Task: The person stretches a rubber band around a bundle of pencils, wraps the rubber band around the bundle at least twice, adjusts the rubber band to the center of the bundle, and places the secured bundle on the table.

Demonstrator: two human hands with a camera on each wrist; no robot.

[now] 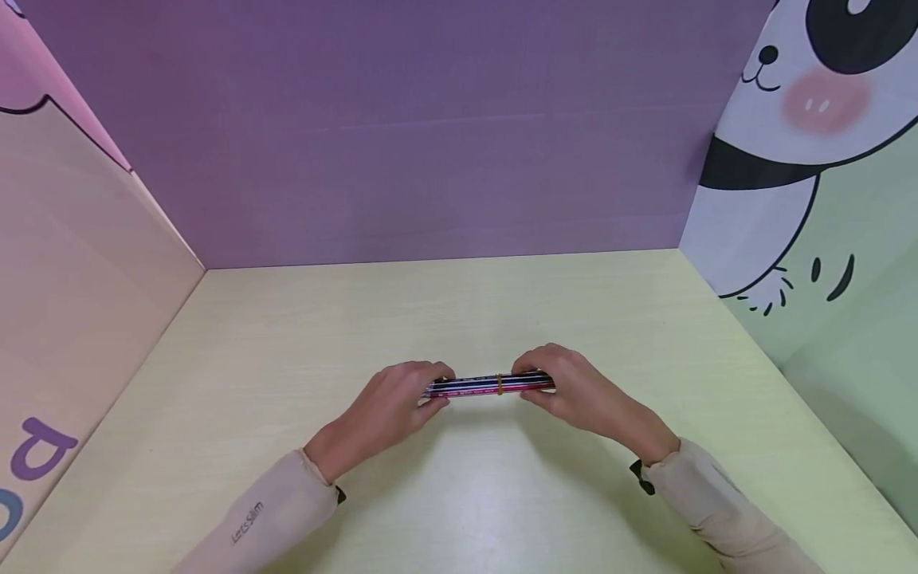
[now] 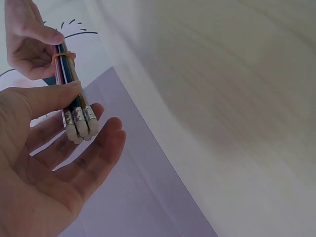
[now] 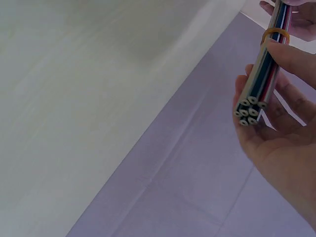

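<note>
A bundle of striped pencils (image 1: 473, 387) is held level above the table between both hands. An orange rubber band (image 1: 500, 384) goes round it, nearer the right hand. My left hand (image 1: 404, 399) pinches the eraser end between thumb and fingers; white erasers (image 2: 80, 129) in silver ferrules stick out past the thumb in the left wrist view. At the other end my right hand (image 1: 570, 387) grips the bundle, thumb close to the band. The right wrist view shows that end as several flat, unsharpened pencil tips (image 3: 249, 111).
The pale wooden table (image 1: 459, 311) stretches under both hands, whose shadows fall on it. A purple panel (image 1: 430, 143) stands at the back. A pinkish panel (image 1: 79, 263) rises on the left, and a green panel with a panda drawing (image 1: 846, 263) on the right.
</note>
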